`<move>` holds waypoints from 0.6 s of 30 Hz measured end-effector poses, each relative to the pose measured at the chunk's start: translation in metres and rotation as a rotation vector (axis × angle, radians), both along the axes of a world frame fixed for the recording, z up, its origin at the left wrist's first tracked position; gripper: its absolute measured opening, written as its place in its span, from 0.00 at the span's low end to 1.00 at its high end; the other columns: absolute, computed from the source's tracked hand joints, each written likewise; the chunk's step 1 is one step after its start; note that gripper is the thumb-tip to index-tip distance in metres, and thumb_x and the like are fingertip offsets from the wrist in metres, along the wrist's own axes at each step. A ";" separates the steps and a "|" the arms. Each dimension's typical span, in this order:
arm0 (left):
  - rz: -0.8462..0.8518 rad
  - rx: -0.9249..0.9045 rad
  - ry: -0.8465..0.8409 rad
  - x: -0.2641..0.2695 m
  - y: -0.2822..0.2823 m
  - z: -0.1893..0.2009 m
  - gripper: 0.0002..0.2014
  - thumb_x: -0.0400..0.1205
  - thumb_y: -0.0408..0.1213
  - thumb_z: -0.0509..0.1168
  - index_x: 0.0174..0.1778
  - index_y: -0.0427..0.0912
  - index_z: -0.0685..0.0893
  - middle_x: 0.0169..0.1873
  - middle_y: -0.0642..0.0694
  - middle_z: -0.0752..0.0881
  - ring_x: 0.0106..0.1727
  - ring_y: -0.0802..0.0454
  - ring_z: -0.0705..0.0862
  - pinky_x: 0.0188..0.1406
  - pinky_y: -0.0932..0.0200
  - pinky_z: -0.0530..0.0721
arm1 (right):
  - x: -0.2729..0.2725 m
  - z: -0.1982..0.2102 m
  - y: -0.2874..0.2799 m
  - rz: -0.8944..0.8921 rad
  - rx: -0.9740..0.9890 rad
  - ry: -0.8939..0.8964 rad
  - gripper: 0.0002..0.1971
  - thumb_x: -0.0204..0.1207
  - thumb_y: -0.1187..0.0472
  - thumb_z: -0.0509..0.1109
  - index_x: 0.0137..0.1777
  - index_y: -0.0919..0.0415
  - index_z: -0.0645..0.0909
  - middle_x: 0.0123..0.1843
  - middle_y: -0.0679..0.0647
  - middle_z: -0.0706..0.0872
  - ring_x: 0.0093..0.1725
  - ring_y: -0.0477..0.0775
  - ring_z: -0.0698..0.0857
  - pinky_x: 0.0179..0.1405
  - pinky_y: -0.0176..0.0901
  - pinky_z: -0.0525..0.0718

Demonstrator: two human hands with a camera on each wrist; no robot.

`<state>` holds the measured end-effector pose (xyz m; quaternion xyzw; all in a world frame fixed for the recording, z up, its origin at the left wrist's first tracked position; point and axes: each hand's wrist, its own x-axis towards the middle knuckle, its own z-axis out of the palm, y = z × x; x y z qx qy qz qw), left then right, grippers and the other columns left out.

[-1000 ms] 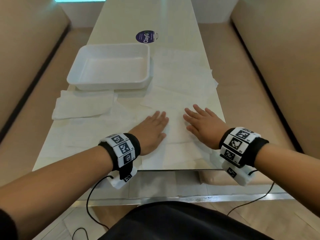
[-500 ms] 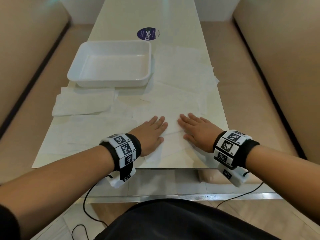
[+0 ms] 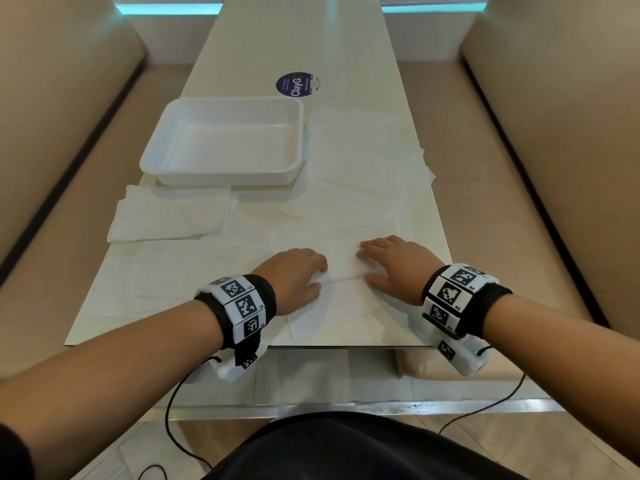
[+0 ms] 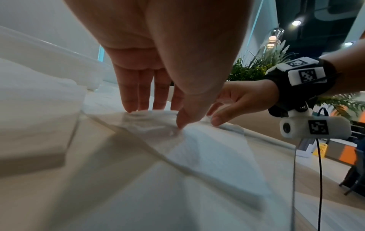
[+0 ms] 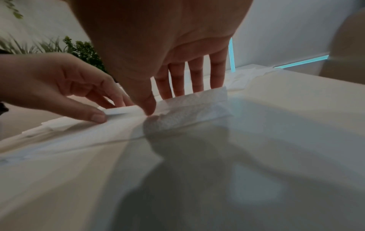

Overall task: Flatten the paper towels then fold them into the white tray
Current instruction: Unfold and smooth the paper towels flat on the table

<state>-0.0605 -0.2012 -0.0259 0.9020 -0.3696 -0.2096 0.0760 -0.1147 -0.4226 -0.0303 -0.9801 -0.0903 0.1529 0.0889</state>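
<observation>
Booth with a long table between two padded benches

Pale glossy table (image 3: 298, 46) with a round purple sticker (image 3: 297, 84); beige benches (image 3: 554, 133) either side, teal light strip (image 3: 169, 8) at the far wall, green plants (image 4: 256, 65) beyond

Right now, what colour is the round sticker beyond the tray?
The round sticker is dark purple with white lettering, clearest in the head view.

The white tray (image 3: 221, 143) sits flat on the far left of the surface (image 3: 363, 39), with nothing in it. Thin white paper towels (image 3: 363, 161) lie spread all around it. One folded towel (image 3: 166, 220) lies just in front of the tray. The nearest towel (image 3: 343, 292) has a raised crease across its middle.
</observation>
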 end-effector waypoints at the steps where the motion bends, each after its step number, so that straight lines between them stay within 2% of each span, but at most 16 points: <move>1: -0.006 0.008 -0.009 0.000 0.000 0.002 0.16 0.84 0.44 0.59 0.67 0.46 0.77 0.62 0.49 0.81 0.61 0.48 0.79 0.60 0.55 0.76 | -0.001 0.000 0.000 0.007 -0.013 0.013 0.25 0.80 0.47 0.62 0.77 0.49 0.69 0.81 0.45 0.67 0.76 0.51 0.68 0.71 0.49 0.72; 4: 0.007 -0.025 -0.029 -0.001 -0.002 0.008 0.15 0.86 0.44 0.56 0.64 0.45 0.80 0.57 0.48 0.85 0.56 0.47 0.82 0.56 0.53 0.78 | -0.005 0.000 0.003 0.011 -0.035 -0.009 0.27 0.78 0.44 0.63 0.77 0.48 0.68 0.80 0.46 0.68 0.76 0.52 0.68 0.71 0.47 0.68; 8: 0.066 -0.178 -0.025 0.003 -0.002 0.017 0.14 0.85 0.44 0.56 0.60 0.46 0.83 0.50 0.48 0.88 0.50 0.48 0.83 0.52 0.51 0.81 | -0.005 0.006 0.014 0.027 0.005 -0.105 0.26 0.79 0.43 0.63 0.75 0.49 0.69 0.74 0.46 0.75 0.72 0.52 0.73 0.67 0.45 0.68; 11: 0.086 -0.313 0.017 0.005 -0.002 0.028 0.11 0.85 0.44 0.59 0.55 0.48 0.85 0.43 0.50 0.88 0.44 0.52 0.83 0.46 0.55 0.80 | -0.001 0.017 0.025 0.050 0.026 -0.190 0.18 0.82 0.47 0.60 0.70 0.50 0.74 0.63 0.48 0.84 0.60 0.53 0.81 0.57 0.44 0.71; 14: 0.131 -0.449 0.057 0.009 0.002 0.040 0.08 0.82 0.47 0.65 0.53 0.51 0.86 0.44 0.56 0.88 0.46 0.60 0.84 0.47 0.64 0.80 | 0.002 0.030 0.028 0.004 0.102 -0.238 0.14 0.85 0.49 0.57 0.61 0.53 0.80 0.49 0.50 0.88 0.48 0.57 0.84 0.42 0.44 0.71; 16: 0.179 -0.514 0.090 0.012 0.007 0.046 0.08 0.80 0.48 0.70 0.51 0.52 0.88 0.44 0.58 0.89 0.46 0.63 0.85 0.47 0.67 0.81 | 0.002 0.037 0.024 -0.042 0.201 -0.197 0.15 0.84 0.48 0.58 0.60 0.52 0.81 0.46 0.51 0.88 0.46 0.57 0.84 0.42 0.46 0.77; 18: 0.209 -0.550 0.103 0.014 0.011 0.049 0.06 0.79 0.46 0.71 0.48 0.52 0.90 0.42 0.57 0.90 0.44 0.64 0.85 0.45 0.68 0.81 | 0.001 0.043 0.020 -0.063 0.271 -0.148 0.15 0.84 0.46 0.59 0.61 0.50 0.82 0.48 0.50 0.89 0.49 0.55 0.85 0.47 0.47 0.80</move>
